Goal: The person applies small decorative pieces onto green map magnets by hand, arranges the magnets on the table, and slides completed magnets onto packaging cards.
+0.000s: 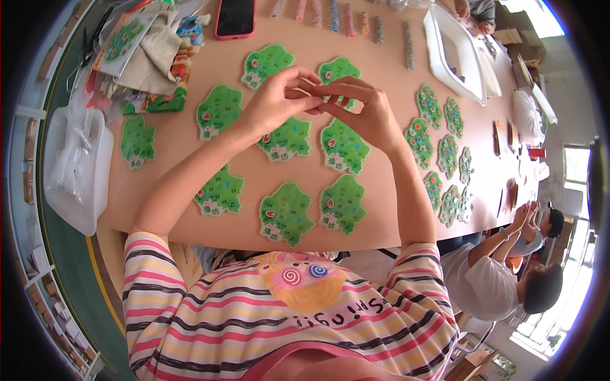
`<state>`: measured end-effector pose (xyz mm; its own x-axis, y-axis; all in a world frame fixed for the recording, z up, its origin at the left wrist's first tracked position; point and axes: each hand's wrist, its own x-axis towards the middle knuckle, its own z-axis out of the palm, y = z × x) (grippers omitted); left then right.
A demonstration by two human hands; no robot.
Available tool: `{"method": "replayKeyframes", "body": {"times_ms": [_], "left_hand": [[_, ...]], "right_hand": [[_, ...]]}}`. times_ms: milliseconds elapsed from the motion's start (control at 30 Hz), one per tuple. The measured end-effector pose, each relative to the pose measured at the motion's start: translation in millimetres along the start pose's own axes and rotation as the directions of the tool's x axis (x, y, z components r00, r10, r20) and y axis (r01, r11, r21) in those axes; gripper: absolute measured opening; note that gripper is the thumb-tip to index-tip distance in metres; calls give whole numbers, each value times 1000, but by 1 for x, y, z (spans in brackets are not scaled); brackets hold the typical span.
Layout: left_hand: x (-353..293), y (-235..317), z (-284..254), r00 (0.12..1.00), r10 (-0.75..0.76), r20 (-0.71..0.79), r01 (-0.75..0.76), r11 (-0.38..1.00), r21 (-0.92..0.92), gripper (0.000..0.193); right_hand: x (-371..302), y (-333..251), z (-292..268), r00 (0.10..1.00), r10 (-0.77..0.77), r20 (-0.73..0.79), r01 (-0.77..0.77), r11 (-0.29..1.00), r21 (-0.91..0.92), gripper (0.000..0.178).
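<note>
Green leafy-edged boards (287, 213) lie spread flat on the tabletop (375, 209), nine of them around and before my arms. As I judge it, the work on them is only partly done: on eight I can see one red oval near the left edge, but on the board at far left (138, 143) I cannot make it out. The group of smaller-looking boards (419, 141) on the right shows more red spots, so mine perhaps have more left to receive; this is only my guess. Thin coloured strips (349, 20) wait in a row beyond.

My left hand (283, 105) and my right hand (363, 105) meet at the fingertips, with fingers bent. Whether they pinch some small piece, I cannot tell. No board is in my grip: one board (339, 65) lies under and just beyond the fingertips, partly covered, and two others lie nearer to my body, below the hands.
</note>
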<state>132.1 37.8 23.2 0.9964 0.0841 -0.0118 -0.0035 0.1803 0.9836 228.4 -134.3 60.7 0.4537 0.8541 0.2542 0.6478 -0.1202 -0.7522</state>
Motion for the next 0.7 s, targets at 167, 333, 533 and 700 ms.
{"method": "replayKeyframes", "body": {"times_ms": [167,333,533,700], "left_hand": [[27,-2,21,996,-32,78,37,997,-67,26],[34,-12,23,1000,23,13,-22,996,-88,27],[12,-6,0,999,0,32,0,1000,-7,23],[-5,-11,-21,1000,-6,0,6,1000,-13,21]], "right_hand": [[-12,22,-21,992,14,-125,-25,996,-91,23],[-11,98,-64,942,76,-327,-143,972,-186,20],[-9,149,-86,970,110,-215,-148,974,-173,20],[-10,147,-84,965,150,-216,-189,966,-176,17]]}}
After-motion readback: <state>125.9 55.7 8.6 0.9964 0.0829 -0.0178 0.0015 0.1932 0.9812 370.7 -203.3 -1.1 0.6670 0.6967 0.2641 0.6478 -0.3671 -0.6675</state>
